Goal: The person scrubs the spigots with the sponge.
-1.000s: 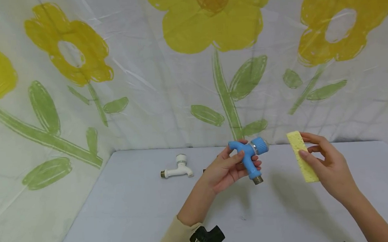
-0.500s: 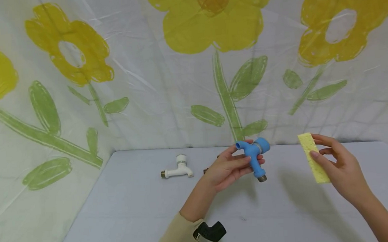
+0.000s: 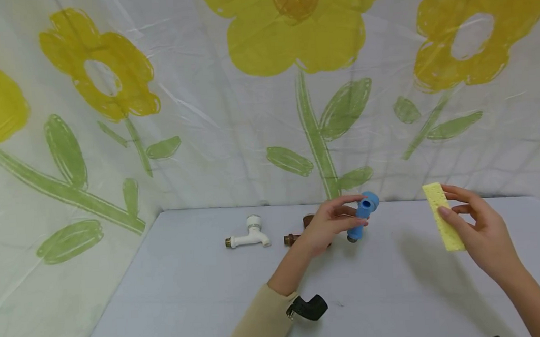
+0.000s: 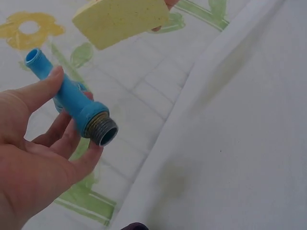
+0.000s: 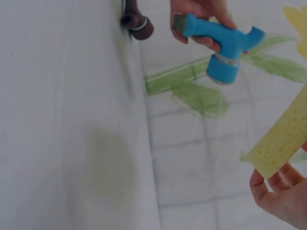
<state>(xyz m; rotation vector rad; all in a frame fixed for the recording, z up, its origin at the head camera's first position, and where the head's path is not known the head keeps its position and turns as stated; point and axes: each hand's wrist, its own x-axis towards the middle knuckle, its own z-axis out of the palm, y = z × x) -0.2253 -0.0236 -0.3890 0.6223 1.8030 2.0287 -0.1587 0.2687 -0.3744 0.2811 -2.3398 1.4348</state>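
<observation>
We have the blue tap (image 4: 76, 101) clamped between thumb and fingers of our left hand (image 3: 324, 227), held off the table (image 3: 190, 305) near its far edge, threaded end lower in the head view. Our right hand (image 3: 490, 241) pinches the yellow sponge (image 3: 444, 218), thumb against fingers, over the table towards the far right corner, apart from the tap. White tap (image 3: 249, 237) lies near the far edge, left half; brown tap (image 3: 293, 239) right of it, partly hidden behind our left hand.

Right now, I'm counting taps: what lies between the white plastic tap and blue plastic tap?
Head view: a brown threaded tap and, partly covering it, the left hand.
</observation>
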